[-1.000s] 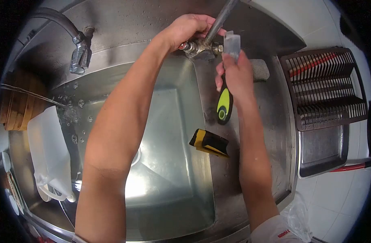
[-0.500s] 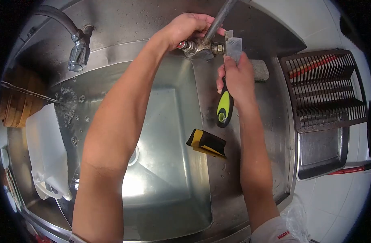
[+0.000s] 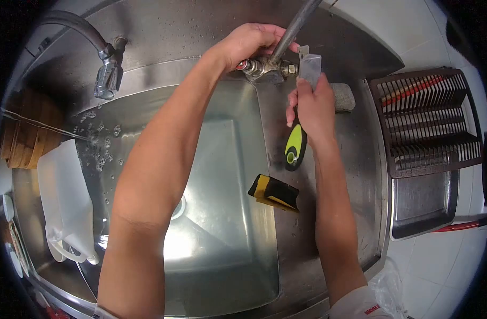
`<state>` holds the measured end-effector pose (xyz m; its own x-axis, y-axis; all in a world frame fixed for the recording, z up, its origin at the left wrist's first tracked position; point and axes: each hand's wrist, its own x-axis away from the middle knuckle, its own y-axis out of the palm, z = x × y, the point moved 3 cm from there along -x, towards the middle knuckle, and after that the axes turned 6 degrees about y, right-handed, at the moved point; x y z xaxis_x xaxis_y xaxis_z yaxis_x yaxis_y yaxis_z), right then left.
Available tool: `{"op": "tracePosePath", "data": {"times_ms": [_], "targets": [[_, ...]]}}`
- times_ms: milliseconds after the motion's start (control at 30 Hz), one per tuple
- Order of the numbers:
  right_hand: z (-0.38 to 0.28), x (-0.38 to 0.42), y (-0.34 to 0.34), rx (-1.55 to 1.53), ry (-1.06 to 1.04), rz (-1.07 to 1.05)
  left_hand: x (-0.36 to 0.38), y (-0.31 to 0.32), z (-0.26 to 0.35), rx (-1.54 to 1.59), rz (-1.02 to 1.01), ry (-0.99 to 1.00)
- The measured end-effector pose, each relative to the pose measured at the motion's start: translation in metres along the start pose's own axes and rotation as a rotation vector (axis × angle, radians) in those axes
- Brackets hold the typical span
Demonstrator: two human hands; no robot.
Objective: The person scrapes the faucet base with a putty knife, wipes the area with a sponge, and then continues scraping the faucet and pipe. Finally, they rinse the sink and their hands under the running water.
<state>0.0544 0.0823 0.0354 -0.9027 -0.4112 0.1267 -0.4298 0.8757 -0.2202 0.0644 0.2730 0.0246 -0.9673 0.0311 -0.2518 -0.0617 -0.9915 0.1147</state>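
A scraper-like tool with a green and black handle (image 3: 295, 146) and a flat, pale blade (image 3: 310, 68) is held upright by my right hand (image 3: 313, 103), whose fingers wrap it near the blade. A small metal piece (image 3: 303, 51) shows behind the blade's top edge. My left hand (image 3: 252, 40) reaches over the tap (image 3: 262, 68) with its fingers stretched out behind the slanted metal pipe (image 3: 294, 32). One fingertip comes right up to the small metal piece; other fingers are partly hidden. Below the tool lies a folded black and yellow sleeve (image 3: 275, 192) on the sink's edge.
The steel sink basin (image 3: 217, 212) holds water, with a stream running in at left. A white plastic jug (image 3: 68, 202) lies there, below wooden steamers (image 3: 28, 130) and a second faucet (image 3: 106, 80). A scouring pad (image 3: 343, 98), brown rack (image 3: 426, 119) and metal tray (image 3: 424, 207) are at right.
The whole view has shifted slightly, so everything sits a little lower. Both hands keep the same pose, with the tool still in my right hand.
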Motion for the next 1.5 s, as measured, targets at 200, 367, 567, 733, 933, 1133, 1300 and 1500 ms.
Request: {"op": "tracePosePath", "data": {"times_ms": [200,367,567,733,933,1133,1300,1500], "targets": [[0.007,0.004,-0.006,0.076,-0.014,-0.003,0.0,0.001,0.0,0.015,-0.02,0.004],[0.005,0.003,-0.002,0.03,-0.016,0.013,0.0,0.005,-0.001,0.102,0.032,-0.007],[0.004,-0.004,-0.001,0.033,-0.014,0.002,0.001,0.004,-0.003,0.025,-0.027,-0.025],[0.002,-0.002,0.001,0.044,-0.028,0.028,-0.001,0.002,0.004,-0.004,-0.02,-0.011],[0.008,-0.001,-0.004,0.13,-0.023,0.06,0.0,0.002,0.002,0.029,-0.011,-0.023],[0.012,0.004,-0.004,0.142,-0.015,0.076,-0.002,0.003,-0.002,0.07,0.02,-0.012],[-0.002,-0.001,0.003,0.162,-0.053,0.073,0.001,0.006,-0.003,0.108,0.031,-0.035],[-0.002,0.001,0.005,0.105,-0.038,0.06,-0.001,0.003,-0.001,0.102,-0.014,-0.047]]}}
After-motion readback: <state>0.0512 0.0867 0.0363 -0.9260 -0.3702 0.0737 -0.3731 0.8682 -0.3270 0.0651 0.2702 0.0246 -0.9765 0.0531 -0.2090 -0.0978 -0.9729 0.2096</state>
